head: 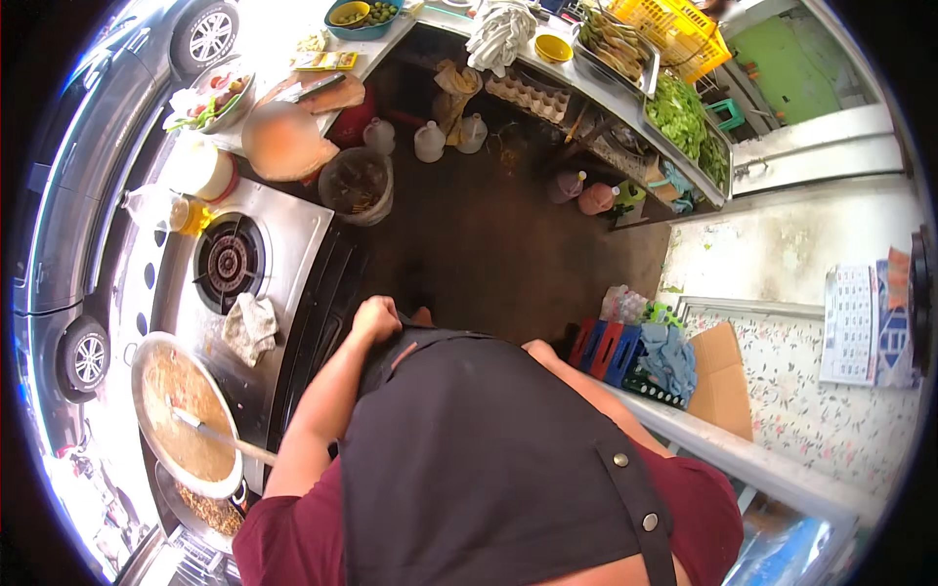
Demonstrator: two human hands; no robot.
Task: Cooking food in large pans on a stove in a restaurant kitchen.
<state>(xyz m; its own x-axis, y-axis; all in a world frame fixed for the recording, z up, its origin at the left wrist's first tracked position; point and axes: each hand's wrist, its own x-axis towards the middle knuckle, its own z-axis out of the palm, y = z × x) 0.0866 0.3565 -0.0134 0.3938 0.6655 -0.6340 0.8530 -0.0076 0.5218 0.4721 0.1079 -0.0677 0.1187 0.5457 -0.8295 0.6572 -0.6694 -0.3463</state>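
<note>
My left hand (377, 319) is curled at the left edge of my black apron (469, 439), near waist height; whether it grips the cloth I cannot tell. At the apron's right edge, my right hand (541, 353) is partly hidden, its fingers out of sight. To the left stands a steel stove with a gas burner (231, 260) and a crumpled cloth (250, 329) beside it. A large pot (176, 395) of brown broth holds a long-handled ladle (212, 434). Behind that pot, a pan (209, 509) contains chopped brown food.
A lined waste bin (356, 186) stands past the stove. Plastic jugs (429, 141) sit on the floor under the far counter (440, 20). Trays of leafy greens (678, 117) rest at upper right. Crates (607, 351) and a cardboard sheet (722, 381) are on my right.
</note>
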